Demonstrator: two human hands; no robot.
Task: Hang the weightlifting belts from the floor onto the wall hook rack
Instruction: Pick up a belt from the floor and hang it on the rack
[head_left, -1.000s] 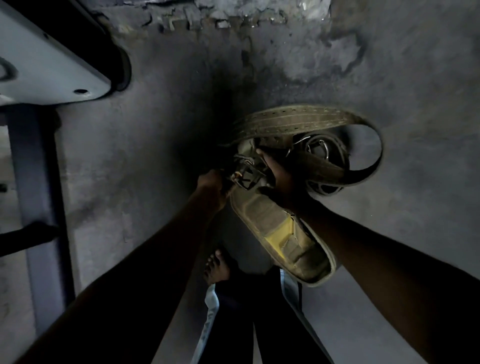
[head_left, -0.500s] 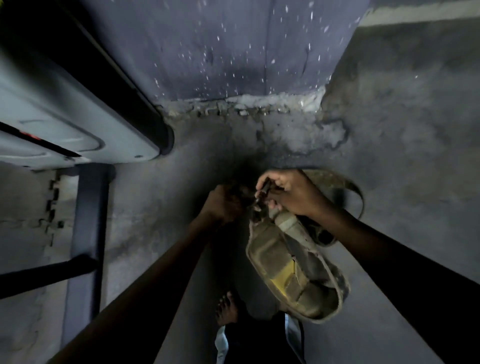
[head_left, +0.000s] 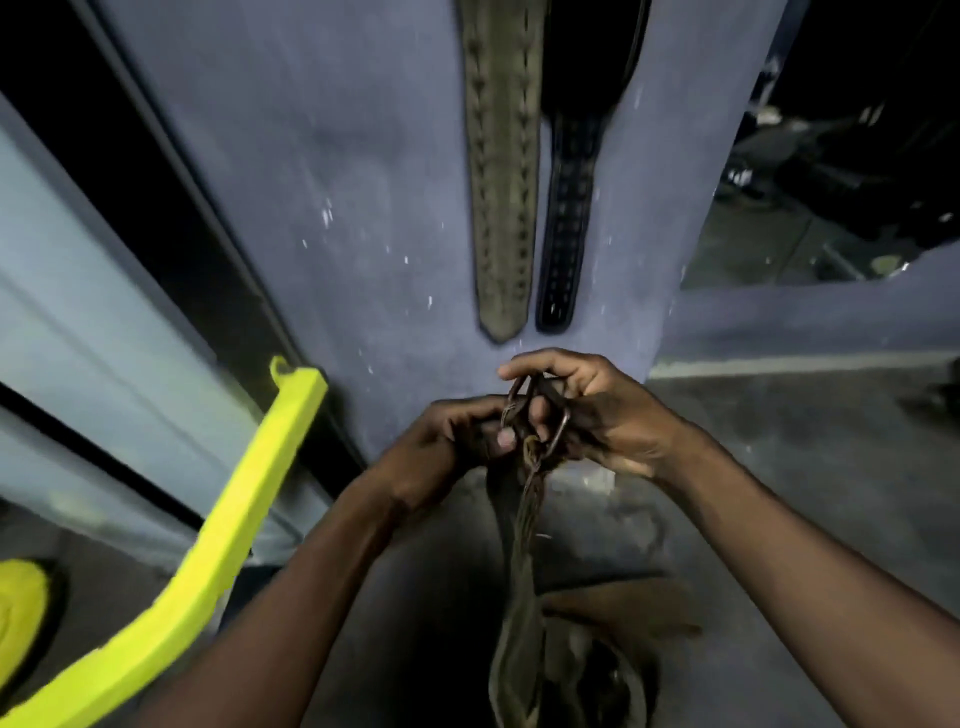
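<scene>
Olive belt (head_left: 501, 171) and black belt (head_left: 566, 223), 2 side by side, hog the middle; bare wall (head_left: 337, 182) left of them, yellow bar (head_left: 244, 499) lower-left.

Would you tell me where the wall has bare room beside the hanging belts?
Bare wall left of the olive belt, up to the dark frame. Right of the black belt, a narrow strip. Barely any gap between them.

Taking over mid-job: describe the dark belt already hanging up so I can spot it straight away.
Look at the blue-grey wall straight ahead. Two belts hang down it side by side; the black belt is the right-hand one. It is narrower and darker than the olive belt beside it, with a rounded tip where the olive one's is pointed.
</scene>
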